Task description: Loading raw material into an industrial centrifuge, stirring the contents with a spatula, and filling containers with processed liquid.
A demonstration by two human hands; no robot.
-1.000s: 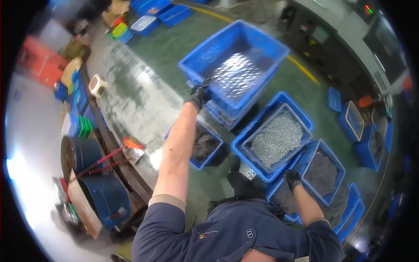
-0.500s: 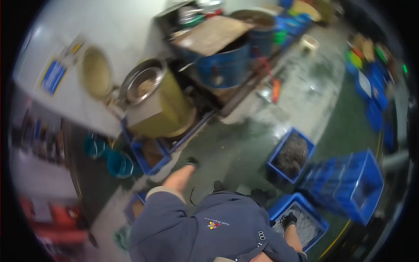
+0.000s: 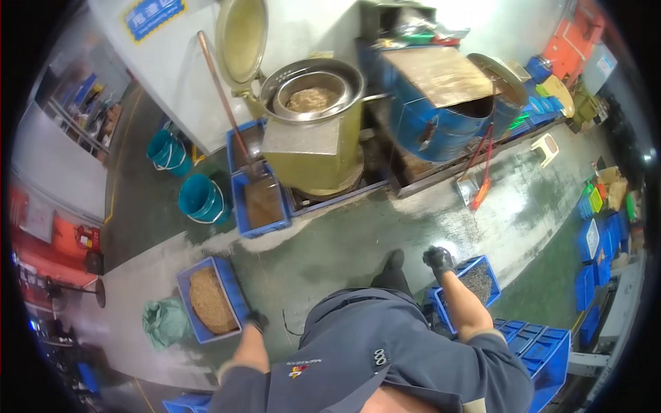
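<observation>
My left hand (image 3: pixel 258 321), in a black glove, hangs beside the right rim of a blue crate (image 3: pixel 239 303) of brown granules (image 3: pixel 210 301). Whether it touches the rim I cannot tell, and its fingers are too small and dark to read. My right hand (image 3: pixel 438 259), gloved in black as well, is held out forward, fingers apart and loosely bent, with nothing seen in it. Close by its right side is a blue crate (image 3: pixel 492 274) filled with small dark grey pieces (image 3: pixel 476 283). My forearm covers part of that crate.
Ahead stands a yellow-green round machine (image 3: pixel 310 155) with its lid (image 3: pixel 242 34) raised. Blue drums (image 3: pixel 430 131) are to its right, teal buckets (image 3: pixel 201 198) to its left. A shovel (image 3: pixel 227 96) leans by the wall. Stacked blue crates (image 3: pixel 544 351) stand at my right.
The view has turned to the right. My right hand has left the crate of shiny pieces and swung forward. My left hand has dropped back beside the crate of brown granules.
</observation>
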